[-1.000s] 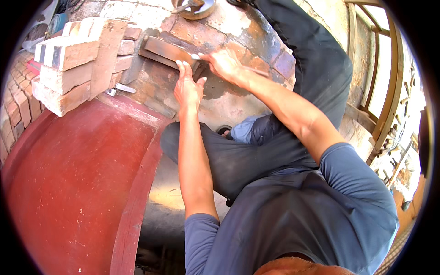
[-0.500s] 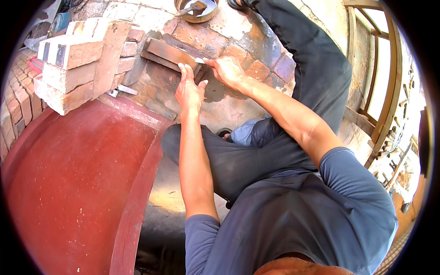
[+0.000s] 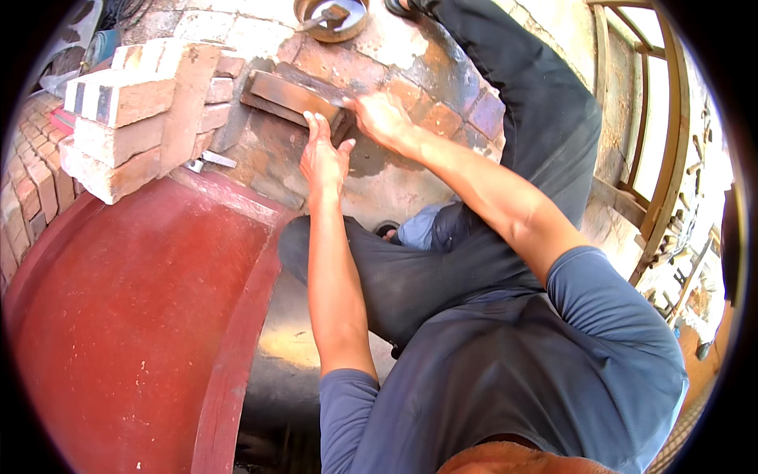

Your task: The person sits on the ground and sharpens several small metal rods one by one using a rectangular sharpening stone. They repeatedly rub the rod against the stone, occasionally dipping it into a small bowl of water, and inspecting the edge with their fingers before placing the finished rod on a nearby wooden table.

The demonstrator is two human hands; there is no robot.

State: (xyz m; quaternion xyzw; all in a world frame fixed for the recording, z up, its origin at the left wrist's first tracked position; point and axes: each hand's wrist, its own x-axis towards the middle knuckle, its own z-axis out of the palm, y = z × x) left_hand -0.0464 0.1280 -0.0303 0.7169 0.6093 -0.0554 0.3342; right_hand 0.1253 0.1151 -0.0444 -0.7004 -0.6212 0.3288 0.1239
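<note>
Right hand point(image 3: 381, 119) has edged left, gripping a blurred tool point(image 3: 346, 102) by the block point(image 3: 289, 92), whose near edge the open left hand point(image 3: 324, 160) seemingly steadies.

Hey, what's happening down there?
A person has the left hand's fingertips against the near end of a brown block. The right hand is at the same end, gripping a small tool too blurred to identify. Beyond the block is a bowl with a brush across it; bricks are stacked to the left.
</note>
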